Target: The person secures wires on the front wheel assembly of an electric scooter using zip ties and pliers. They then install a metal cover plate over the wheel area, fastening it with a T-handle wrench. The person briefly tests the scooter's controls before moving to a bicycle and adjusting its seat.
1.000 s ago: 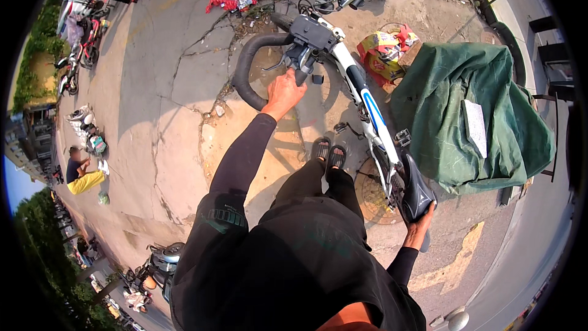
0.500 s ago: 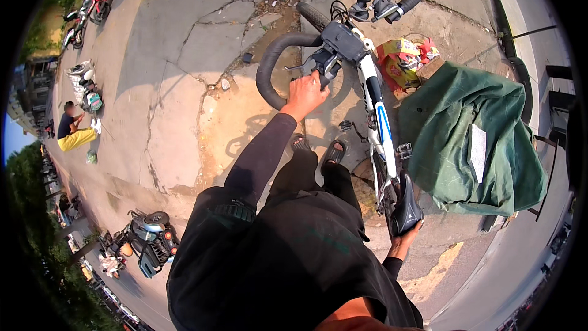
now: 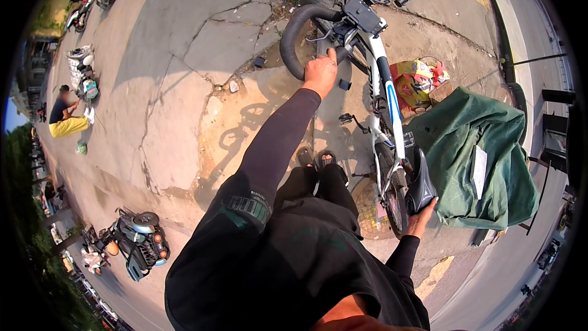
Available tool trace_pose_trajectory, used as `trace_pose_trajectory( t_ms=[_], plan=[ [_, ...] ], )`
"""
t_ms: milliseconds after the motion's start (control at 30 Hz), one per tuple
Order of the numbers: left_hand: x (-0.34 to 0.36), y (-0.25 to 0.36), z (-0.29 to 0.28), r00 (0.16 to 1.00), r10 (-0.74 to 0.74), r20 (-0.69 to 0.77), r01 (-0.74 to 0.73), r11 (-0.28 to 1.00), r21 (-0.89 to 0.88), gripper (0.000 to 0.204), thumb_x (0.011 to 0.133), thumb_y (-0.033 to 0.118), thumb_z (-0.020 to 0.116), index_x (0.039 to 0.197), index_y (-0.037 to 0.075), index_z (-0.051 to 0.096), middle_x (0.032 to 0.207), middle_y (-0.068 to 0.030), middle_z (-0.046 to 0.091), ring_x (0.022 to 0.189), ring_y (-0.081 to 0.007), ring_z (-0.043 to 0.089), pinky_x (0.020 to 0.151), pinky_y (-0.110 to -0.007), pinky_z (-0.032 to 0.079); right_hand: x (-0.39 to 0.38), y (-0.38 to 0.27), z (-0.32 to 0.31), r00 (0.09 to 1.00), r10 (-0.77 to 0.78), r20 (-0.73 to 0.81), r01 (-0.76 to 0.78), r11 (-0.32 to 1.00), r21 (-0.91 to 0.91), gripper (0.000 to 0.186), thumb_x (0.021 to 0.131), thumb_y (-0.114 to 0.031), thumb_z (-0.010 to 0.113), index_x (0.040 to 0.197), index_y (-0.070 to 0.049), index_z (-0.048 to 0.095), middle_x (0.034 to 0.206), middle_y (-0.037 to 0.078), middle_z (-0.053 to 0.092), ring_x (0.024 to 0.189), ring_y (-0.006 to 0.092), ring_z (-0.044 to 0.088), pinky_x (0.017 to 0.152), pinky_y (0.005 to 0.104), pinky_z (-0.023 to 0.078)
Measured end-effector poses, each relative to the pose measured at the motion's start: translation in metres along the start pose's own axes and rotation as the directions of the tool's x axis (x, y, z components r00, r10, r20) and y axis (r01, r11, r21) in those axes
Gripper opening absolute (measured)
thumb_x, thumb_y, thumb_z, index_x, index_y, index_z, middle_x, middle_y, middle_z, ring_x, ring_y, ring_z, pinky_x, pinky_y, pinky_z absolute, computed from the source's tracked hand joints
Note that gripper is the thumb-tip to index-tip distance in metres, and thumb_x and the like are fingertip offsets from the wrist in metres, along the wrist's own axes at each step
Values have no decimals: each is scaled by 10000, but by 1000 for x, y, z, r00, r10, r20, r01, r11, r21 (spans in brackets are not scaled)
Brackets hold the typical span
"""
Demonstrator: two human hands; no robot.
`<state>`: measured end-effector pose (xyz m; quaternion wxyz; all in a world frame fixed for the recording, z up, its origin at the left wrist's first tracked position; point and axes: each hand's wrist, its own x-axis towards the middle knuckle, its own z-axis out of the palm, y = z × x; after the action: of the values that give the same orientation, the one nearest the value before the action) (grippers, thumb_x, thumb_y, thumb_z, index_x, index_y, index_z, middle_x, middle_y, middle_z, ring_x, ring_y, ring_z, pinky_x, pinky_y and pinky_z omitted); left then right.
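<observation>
A white bicycle with a blue stripe (image 3: 392, 103) stands just right of my legs, its front end pointing away from me. My left hand (image 3: 320, 73) is closed round the near left part of the black drop handlebar (image 3: 290, 43), beside the brake lever. A dark box-shaped pouch (image 3: 364, 15) sits at the middle of the bars. At the back, my right hand (image 3: 421, 217) grips the rear of the black saddle (image 3: 420, 178); some of its fingers are hidden beneath. Below the saddle shows the rear wheel (image 3: 392, 193).
A green tarp (image 3: 471, 147) covers something close on the right, with a pale slab (image 3: 479, 171) on it. Beyond lies a red and yellow bag (image 3: 416, 86). Cracked paving (image 3: 177, 104) spreads leftward. A seated person (image 3: 66, 116) and a parked scooter (image 3: 144, 242) are far left.
The bicycle has rolled forward, away from me, with both hands still on it. My left arm reaches out further. My feet, staggered before, now stand nearly side by side.
</observation>
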<state>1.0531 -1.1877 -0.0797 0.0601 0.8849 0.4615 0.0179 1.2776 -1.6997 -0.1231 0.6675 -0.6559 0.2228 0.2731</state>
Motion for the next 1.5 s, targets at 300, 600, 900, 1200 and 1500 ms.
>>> trace_pose_trajectory(
  t_ms=[300, 600, 900, 1200, 1500],
  plan=[
    [58, -71, 6, 994, -95, -62, 93, 995, -22, 376, 909, 147, 534, 1259, 34, 450, 875, -169, 679, 755, -289, 713, 645, -399, 573, 17, 4, 97, 994, 31, 107, -30, 999, -14, 682, 919, -584, 539, 1336, -46, 497, 1283, 143, 583, 1074, 300, 624, 886, 451, 534],
    [112, -167, -11, 995, -98, 25, 100, 983, -155, 455, 889, 106, 541, 1281, -82, 405, 901, -227, 680, 816, -350, 701, 698, -430, 570, 17, 15, 218, 987, 76, 144, -66, 995, -70, 661, 942, -579, 490, 1331, -44, 515, 1223, 151, 630, 1043, 307, 652, 882, 442, 543],
    [187, -349, -26, 979, -152, 134, 172, 972, -157, 641, 839, 161, 606, 1333, -131, 320, 908, -251, 678, 815, -379, 694, 744, -477, 549, 18, 47, 431, 998, -64, 23, 67, 978, -195, 743, 890, -534, 631, 1337, 44, 494, 1277, 164, 594, 1056, 287, 636, 918, 388, 508],
    [210, -548, -100, 989, -138, 49, 132, 987, 95, 630, 847, 252, 641, 1300, -60, 336, 875, -232, 681, 832, -397, 682, 751, -481, 544, -51, 84, 584, 968, -29, 250, 81, 976, -201, 675, 932, -430, 615, 1374, 49, 439, 1311, 171, 563, 1112, 273, 609, 935, 389, 506],
    [285, -760, -200, 998, -53, -37, 62, 947, 315, 525, 754, 277, 682, 1167, 11, 494, 932, -230, 661, 895, -402, 648, 793, -511, 511, -109, 121, 759, 968, -101, 231, 150, 966, -210, 661, 927, -440, 622, 1303, 89, 495, 1234, 177, 608, 1031, 281, 649, 880, 408, 538]
  ],
)
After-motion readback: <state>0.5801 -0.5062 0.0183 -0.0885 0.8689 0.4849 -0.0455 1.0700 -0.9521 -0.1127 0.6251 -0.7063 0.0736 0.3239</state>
